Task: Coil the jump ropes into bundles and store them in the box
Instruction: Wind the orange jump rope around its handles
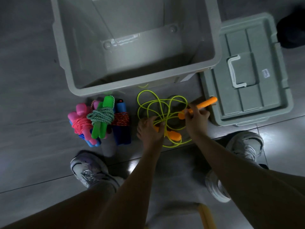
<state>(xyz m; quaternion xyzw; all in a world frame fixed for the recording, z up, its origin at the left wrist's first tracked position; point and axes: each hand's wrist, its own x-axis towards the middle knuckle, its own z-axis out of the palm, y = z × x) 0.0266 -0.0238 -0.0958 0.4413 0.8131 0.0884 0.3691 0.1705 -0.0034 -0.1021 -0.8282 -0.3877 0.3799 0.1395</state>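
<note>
1. The white sticker (265,73) on the grey lid (250,100) is too small to read.
2. Just before the open grey storage box (209,70), the left hand (151,131) grips the yellow-green jump rope (162,104) loops; the right hand (196,117) curls its fingers round an orange handle (208,101).
3. Bundled jump ropes (100,119) lie on the floor, left of these loops.

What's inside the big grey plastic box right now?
No ropes show inside the grey plastic box: only its bare glossy floor and walls. The near wall hides the floor strip closest to the person.
</note>
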